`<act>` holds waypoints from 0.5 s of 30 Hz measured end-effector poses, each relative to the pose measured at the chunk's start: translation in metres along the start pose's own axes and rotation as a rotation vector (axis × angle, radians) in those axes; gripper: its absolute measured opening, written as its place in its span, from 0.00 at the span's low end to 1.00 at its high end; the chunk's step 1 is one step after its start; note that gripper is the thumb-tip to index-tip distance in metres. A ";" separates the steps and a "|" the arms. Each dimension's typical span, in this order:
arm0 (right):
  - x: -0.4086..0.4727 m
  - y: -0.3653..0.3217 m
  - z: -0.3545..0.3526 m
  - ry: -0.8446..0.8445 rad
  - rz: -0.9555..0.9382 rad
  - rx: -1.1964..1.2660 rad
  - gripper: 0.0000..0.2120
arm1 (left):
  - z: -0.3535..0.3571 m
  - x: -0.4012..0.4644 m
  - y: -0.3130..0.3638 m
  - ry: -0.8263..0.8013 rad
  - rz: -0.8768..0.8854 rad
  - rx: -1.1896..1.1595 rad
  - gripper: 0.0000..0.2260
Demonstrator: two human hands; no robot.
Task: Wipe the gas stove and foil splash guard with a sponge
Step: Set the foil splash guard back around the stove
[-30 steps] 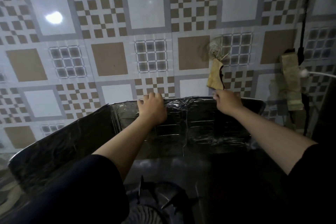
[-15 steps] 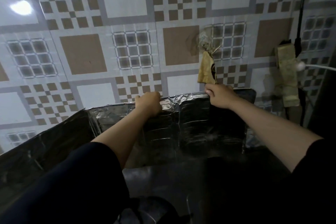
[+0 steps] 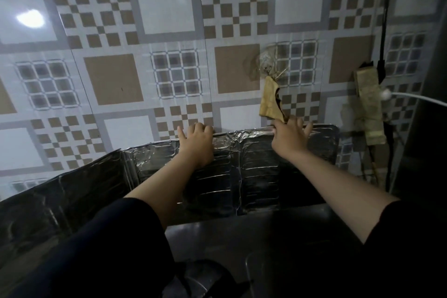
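Since the frame half a second earlier, both hands had slid slightly along the top edge of the foil splash guard [image 3: 261, 167], and the view had tilted so more of the panel showed. The left hand [image 3: 197, 144] lay on the upper rim of the back panel, fingers curled over the edge onto the far side. The right hand [image 3: 290, 139] rested further right on the same rim, fingers loosely spread and hooked over it; neither hand held a sponge, and none was visible. The guard stood upright against the tiled wall [image 3: 164, 55], its long axis running left to right, with a side wing angled toward the viewer at the left. The gas stove [image 3: 242, 237] lay below, dark and mostly unclear. A brownish scrap [image 3: 269, 101] hung on the wall just above the right hand, the nearer of the two to it. Whether it was a cleaning cloth could not be told.
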State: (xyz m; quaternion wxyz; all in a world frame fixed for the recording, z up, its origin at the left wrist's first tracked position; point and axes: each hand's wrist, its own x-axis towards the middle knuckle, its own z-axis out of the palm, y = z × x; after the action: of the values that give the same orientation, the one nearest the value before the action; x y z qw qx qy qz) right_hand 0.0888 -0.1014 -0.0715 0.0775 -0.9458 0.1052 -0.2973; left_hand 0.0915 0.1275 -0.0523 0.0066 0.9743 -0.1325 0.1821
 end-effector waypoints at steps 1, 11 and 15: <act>-0.003 -0.003 0.001 0.002 0.015 0.015 0.19 | -0.002 -0.003 -0.002 0.007 -0.011 0.003 0.24; -0.034 -0.075 -0.012 -0.316 0.456 0.256 0.51 | -0.036 -0.060 -0.042 0.002 -0.149 -0.004 0.29; -0.047 -0.111 -0.030 -0.404 0.464 0.405 0.47 | -0.058 -0.090 -0.070 0.012 -0.266 0.030 0.28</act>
State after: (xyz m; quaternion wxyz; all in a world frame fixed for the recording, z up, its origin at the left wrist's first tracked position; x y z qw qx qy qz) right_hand 0.0504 0.0149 -0.0496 0.3477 -0.9019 0.2386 -0.0938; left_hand 0.0088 0.2215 -0.0277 0.0169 0.9822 0.0008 0.1872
